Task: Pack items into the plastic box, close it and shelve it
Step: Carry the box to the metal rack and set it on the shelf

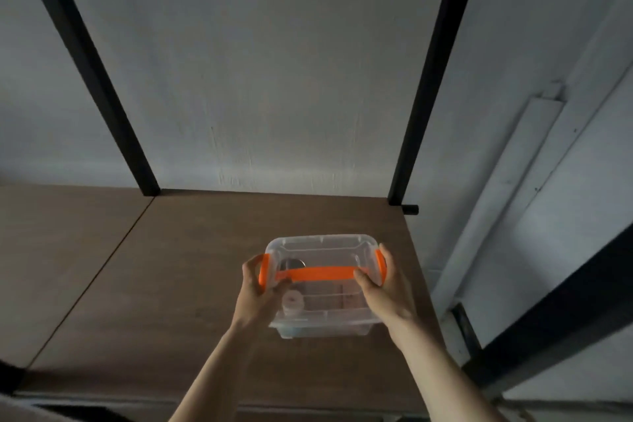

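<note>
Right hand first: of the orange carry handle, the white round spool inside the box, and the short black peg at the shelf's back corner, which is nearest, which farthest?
From the right hand:
1. Orange carry handle, touching its thumb, across the lid.
2. White round spool, inside the box, left side.
3. Short black peg, back right corner by the upright.

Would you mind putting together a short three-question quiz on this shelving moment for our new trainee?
1. True or false: the plastic box has its lid on, with the orange handle lying flat across the top.
2. Which hands grip the box? A) left only B) right only C) both, one at each end
3. Fill in: the box is over the brown ____ board, between two black uprights.

Key
1. True. The orange side latches are at each end too.
2. C. The left hand holds the left end, the right hand the right end.
3. Shelf.
</note>
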A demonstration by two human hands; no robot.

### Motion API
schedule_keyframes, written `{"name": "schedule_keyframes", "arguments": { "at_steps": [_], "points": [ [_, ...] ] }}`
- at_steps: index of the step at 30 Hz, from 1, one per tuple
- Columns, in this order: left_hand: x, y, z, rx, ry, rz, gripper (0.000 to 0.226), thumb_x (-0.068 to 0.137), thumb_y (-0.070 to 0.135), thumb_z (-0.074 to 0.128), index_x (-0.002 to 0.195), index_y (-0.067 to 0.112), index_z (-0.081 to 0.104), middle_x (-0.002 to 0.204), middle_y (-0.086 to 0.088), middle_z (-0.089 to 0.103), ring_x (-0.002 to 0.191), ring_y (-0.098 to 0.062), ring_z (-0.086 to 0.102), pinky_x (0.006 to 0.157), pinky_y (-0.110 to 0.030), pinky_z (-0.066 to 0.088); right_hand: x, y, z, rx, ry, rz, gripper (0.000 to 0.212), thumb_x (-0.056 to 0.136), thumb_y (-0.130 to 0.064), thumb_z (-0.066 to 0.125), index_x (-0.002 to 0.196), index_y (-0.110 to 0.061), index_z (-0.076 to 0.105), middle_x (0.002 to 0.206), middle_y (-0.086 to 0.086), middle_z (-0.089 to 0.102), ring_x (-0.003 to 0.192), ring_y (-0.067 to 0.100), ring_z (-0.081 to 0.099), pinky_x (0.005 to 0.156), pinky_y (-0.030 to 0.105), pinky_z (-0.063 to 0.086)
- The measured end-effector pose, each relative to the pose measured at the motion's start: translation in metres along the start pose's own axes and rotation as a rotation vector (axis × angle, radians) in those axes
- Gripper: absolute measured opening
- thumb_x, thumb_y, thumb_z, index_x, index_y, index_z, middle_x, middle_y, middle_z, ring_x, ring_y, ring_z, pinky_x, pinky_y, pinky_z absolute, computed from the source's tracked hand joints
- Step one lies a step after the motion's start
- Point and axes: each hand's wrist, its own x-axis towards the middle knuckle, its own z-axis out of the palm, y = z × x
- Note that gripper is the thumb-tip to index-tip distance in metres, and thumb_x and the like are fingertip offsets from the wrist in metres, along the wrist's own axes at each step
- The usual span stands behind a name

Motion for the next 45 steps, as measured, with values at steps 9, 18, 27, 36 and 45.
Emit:
{"name": "schedule_keyframes", "arguments": {
  "at_steps": [9,18,27,36,45],
  "points": [
    [-0.005,-0.022,-0.001,0.103,0.017,0.047,0.067,0.085,0.016,0.076,0.138,0.025,0.036,0.109,0.016,0.051,0.097,-0.021,0.066,0.081,-0.052,0.059,-0.003,0.018,0.017,-0.036,-0.014,0.005,0.081,0.092,-0.042,0.064,0.156,-0.026,0.017,0.159,0.005,0.036,0.14,0.029,0.043,0.11,0.052,0.044],
    [0.006,-0.039,0.018,0.201,0.054,0.059,0.07,0.085,0.02,0.076,0.141,0.022,0.034,0.119,-0.005,0.055,0.097,-0.034,0.067,0.073,-0.056,0.061,0.016,0.043,0.027,-0.086,-0.021,0.012,0.08,0.094,-0.041,0.061,0.156,-0.023,0.014,0.157,0.007,0.037,0.138,0.029,0.046,0.106,0.055,0.047],
    [0.009,-0.042,0.019,0.29,0.019,0.038,0.071,0.088,0.028,0.072,0.142,0.028,0.026,0.126,-0.012,0.056,0.096,-0.035,0.068,0.069,-0.053,0.062,0.017,0.05,0.028,-0.142,-0.033,-0.013,0.083,0.093,-0.051,0.056,0.156,-0.025,0.009,0.155,0.007,0.039,0.132,0.028,0.052,0.1,0.053,0.052],
    [-0.021,-0.038,-0.005,0.447,0.0,0.122,0.068,0.085,0.036,0.071,0.146,0.03,0.041,0.133,-0.002,0.06,0.113,-0.024,0.062,0.086,-0.048,0.056,-0.024,0.044,0.015,-0.422,0.019,-0.021,0.076,0.095,-0.057,0.045,0.157,-0.029,0.01,0.138,0.007,0.052,0.118,0.026,0.061,0.093,0.043,0.055],
    [-0.103,-0.031,-0.091,0.781,-0.067,0.361,0.059,0.078,0.067,0.054,0.132,0.044,0.044,0.129,0.011,0.059,0.114,-0.023,0.061,0.083,-0.036,0.05,-0.134,0.014,0.013,-0.74,0.137,-0.175,0.054,0.096,-0.053,0.043,0.143,-0.027,0.045,0.142,0.0,0.049,0.127,0.023,0.051,0.1,0.036,0.048]
  ]
}}
